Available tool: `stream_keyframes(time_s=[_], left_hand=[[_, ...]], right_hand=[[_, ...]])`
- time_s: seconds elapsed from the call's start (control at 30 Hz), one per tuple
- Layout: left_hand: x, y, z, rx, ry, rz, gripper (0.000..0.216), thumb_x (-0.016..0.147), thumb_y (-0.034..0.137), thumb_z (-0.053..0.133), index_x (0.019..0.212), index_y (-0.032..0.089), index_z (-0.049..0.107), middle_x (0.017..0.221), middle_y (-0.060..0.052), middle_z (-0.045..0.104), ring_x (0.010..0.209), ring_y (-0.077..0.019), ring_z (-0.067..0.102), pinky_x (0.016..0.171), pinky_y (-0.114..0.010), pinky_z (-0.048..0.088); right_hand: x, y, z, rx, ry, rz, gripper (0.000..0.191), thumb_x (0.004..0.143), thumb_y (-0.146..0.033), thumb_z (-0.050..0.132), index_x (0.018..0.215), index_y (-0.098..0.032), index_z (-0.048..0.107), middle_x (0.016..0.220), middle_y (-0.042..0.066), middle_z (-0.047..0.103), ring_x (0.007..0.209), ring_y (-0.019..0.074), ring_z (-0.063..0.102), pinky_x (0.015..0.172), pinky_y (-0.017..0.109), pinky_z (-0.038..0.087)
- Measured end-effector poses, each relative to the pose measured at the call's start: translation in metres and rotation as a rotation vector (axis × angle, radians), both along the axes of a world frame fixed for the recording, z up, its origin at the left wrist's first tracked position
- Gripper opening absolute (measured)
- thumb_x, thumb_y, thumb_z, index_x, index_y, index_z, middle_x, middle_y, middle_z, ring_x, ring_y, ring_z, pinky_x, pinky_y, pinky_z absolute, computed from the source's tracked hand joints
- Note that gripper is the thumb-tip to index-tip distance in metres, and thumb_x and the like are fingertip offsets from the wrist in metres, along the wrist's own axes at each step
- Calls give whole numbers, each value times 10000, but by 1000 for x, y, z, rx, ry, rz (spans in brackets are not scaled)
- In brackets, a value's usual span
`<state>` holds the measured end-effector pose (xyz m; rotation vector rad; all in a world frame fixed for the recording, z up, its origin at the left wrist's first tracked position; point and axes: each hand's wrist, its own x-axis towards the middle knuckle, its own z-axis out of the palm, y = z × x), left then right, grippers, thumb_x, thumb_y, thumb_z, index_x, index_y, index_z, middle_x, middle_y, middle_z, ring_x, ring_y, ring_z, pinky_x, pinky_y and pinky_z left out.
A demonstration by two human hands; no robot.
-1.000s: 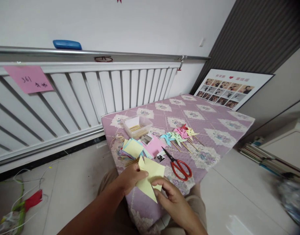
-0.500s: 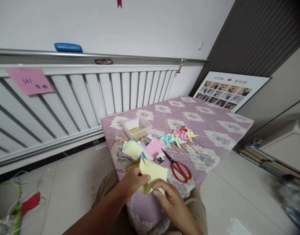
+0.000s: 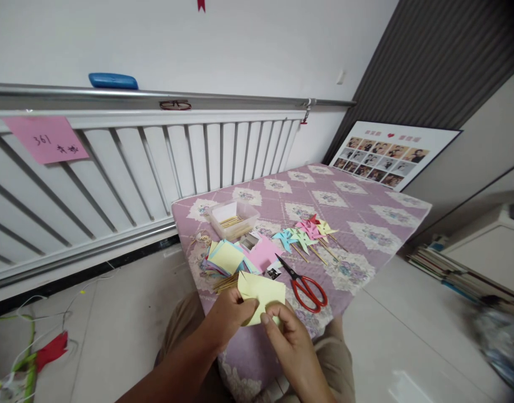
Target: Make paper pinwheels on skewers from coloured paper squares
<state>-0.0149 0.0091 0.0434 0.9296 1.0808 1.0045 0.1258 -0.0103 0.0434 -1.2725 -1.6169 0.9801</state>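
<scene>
My left hand and my right hand both pinch a pale yellow sheet of paper with cut corners, held just above the near edge of the table. The sheet's lower part is folded in between my fingers. Red-handled scissors lie on the cloth right of the sheet. A stack of coloured paper squares sits just beyond my left hand.
The table wears a purple quilted cloth. On it stand a clear plastic box of wooden sticks and a row of finished paper pinwheels. A white radiator runs along the wall. A photo board leans at the right.
The yellow sheet's lower pointed corner has been folded up between my hands; it now looks shorter. My right hand rose toward the sheet's bottom edge.
</scene>
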Motion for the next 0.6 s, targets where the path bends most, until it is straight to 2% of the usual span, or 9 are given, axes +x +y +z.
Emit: stream_keyframes(time_s=[0.17, 0.47, 0.6], left_hand=[[-1, -1, 5, -13, -20, 20, 159, 706, 234, 578, 801, 145, 669, 652, 28, 602, 565, -95, 450, 552, -210, 352], [-1, -3, 0, 0, -77, 12, 181, 722, 238, 598, 851, 133, 667, 664, 23, 618, 577, -94, 466, 565, -208, 362], [-2, -1, -2, -13, -56, 12, 158, 717, 241, 604, 814, 132, 663, 659, 24, 613, 562, -91, 461, 563, -212, 362]], right_hand=[[0, 2, -4, 53, -52, -45, 199, 815, -292, 539, 636, -215, 497, 708, -11, 462, 647, 161, 474, 581, 242, 377], [2, 4, -8, 68, -83, -30, 200, 836, -264, 480, 645, -228, 430, 734, -2, 447, 685, 171, 478, 586, 256, 376], [2, 5, -7, 71, -113, -32, 195, 816, -255, 482, 634, -229, 418, 725, 1, 444, 681, 176, 479, 588, 262, 378]])
